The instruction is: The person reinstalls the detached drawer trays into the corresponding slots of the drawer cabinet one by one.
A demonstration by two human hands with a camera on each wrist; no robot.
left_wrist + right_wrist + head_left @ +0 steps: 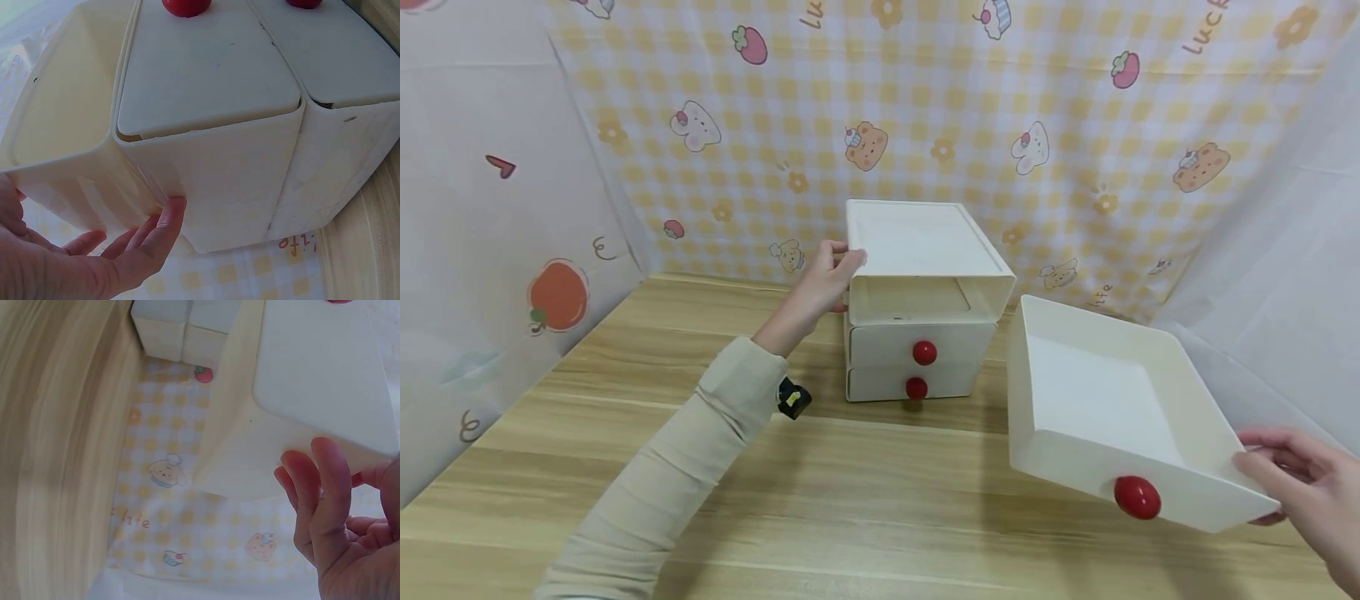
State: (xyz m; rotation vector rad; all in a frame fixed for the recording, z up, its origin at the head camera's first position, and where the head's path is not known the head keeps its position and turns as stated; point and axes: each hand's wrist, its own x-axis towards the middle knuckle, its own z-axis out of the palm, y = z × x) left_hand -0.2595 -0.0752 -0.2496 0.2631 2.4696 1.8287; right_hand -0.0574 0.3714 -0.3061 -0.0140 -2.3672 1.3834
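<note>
A small white drawer cabinet (925, 237) stands on the wooden table, its top slot hollow and two drawers with red round knobs beneath. At its upper left edge my left hand (827, 282) holds on, thumb over the top. In the left wrist view the fingers (170, 219) of that hand lie against the side wall. To the right, a pulled-out white drawer (1097, 400) with a red knob (1137, 497) is held tilted above the table. My right hand (1303, 483) grips it by its right front corner, fingers (331, 469) on the outer wall.
A small black object (793, 398) with a yellow mark lies on the table (865, 500), partly behind the left sleeve. Patterned cloth (940, 108) hangs behind the cabinet, and white cloth walls (497, 217) close in both sides.
</note>
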